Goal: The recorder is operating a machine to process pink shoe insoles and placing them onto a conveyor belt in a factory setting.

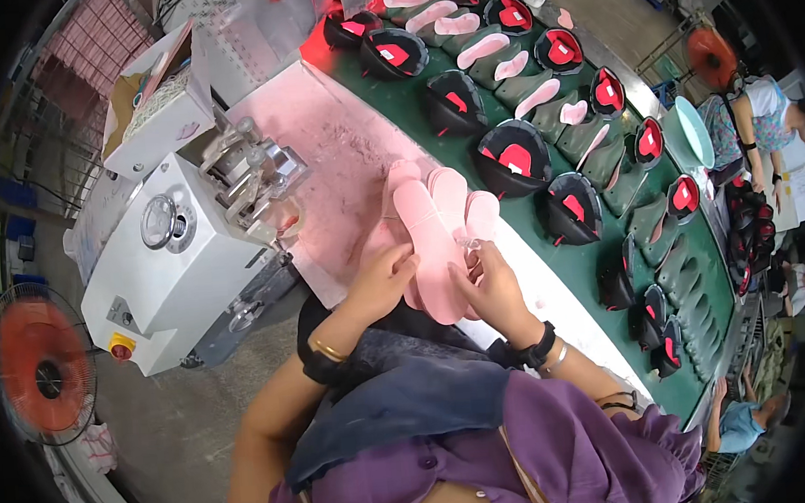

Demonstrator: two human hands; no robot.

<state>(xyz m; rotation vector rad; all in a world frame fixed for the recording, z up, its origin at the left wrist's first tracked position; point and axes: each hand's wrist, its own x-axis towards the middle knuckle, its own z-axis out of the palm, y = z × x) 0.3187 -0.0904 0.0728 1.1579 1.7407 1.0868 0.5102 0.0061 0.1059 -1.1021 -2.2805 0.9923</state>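
1. Head view shows a bundle of long, flat, pale-pink shoe insoles (432, 259) between the hands, before the person's torso, at the near edge of a pink-dusted work surface (321, 127)
2. Left hand (388, 282) has its fingers curled against the bundle's left edge; whether it pinches cannot be told
3. Right hand (494, 287) grips the bundle's right edge, fingers bent, thumb against the front insole
4. Thin pale strand (419, 218) crosses the front insole, while rounded ends of other insoles fan out behind it
5. Boxy white machine (178, 265) with a round dial and a red-and-yellow switch stands to the left
6. Long green tabletop (412, 113) to the right carries rows of rounded black shoe uppers (512, 157) with red inner pieces
7. Round orange fan (49, 377) stands at far left
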